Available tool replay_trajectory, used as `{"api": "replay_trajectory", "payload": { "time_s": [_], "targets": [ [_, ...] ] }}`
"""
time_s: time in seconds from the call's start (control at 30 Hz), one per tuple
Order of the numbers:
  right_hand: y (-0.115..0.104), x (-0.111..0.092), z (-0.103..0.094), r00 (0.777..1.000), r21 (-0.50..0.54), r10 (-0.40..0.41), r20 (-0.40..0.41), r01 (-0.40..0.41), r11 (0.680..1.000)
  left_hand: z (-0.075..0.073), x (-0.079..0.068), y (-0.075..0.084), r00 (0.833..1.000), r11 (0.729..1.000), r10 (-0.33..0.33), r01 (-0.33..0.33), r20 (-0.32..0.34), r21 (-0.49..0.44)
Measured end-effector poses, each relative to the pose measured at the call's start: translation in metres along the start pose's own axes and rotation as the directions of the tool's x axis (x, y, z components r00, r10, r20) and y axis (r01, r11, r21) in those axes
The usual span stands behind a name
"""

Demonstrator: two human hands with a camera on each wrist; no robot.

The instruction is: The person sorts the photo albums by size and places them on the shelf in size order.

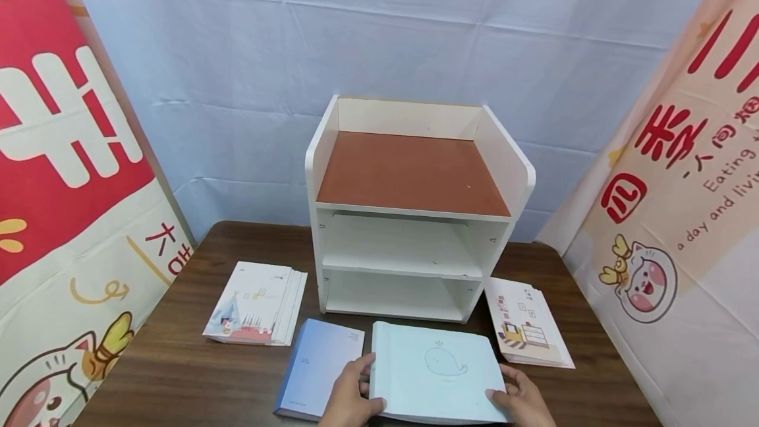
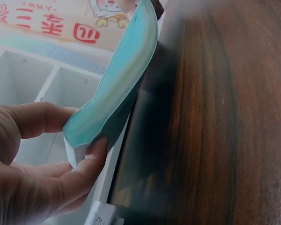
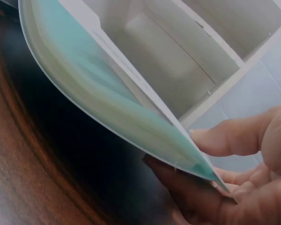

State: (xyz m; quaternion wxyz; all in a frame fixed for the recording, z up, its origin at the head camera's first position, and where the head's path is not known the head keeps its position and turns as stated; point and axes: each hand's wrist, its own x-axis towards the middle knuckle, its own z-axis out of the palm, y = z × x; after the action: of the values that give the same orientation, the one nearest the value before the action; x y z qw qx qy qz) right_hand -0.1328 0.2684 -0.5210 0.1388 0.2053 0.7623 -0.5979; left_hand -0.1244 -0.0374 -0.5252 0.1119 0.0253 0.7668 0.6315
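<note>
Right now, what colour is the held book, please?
The held book is pale aqua, clearest in the head view.

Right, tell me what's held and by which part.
The light-blue whale book, gripped at opposite short ends by the left fingers and right fingers.

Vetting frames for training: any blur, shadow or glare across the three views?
Head: even light, no strong glare, whale drawing on the pale-blue book legible; left wrist: table hazy toward the top, dark patch under the book, likely shadow; right wrist: near-black patch under the book, table grain smeared at left, right hand clearer.
</note>
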Motion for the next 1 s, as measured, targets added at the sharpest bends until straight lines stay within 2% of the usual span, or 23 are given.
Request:
{"api": "replay_trajectory", "payload": {
  "time_s": [0.33,0.53,0.73,1.0],
  "targets": [
    [-0.005,-0.005,0.002,0.999,0.101,-0.026,-0.023,0.028,0.994,-0.005,-0.003,0.005,1.000,0.999,0.022,-0.022,0.002,-0.026],
    [-0.005,-0.008,0.002,1.000,0.110,-0.011,0.002,0.011,0.994,-0.010,-0.005,0.009,1.000,1.000,-0.007,0.007,-0.001,-0.012],
    [-0.007,-0.009,0.002,0.998,0.120,-0.047,0.045,0.041,0.992,-0.014,-0.006,0.012,0.999,0.997,-0.035,0.035,0.001,-0.062],
    [-0.010,-0.013,0.004,0.998,0.206,-0.028,0.051,0.017,0.978,-0.016,-0.007,0.015,0.999,0.998,-0.038,0.037,-0.022,-0.048]
  ]
}}
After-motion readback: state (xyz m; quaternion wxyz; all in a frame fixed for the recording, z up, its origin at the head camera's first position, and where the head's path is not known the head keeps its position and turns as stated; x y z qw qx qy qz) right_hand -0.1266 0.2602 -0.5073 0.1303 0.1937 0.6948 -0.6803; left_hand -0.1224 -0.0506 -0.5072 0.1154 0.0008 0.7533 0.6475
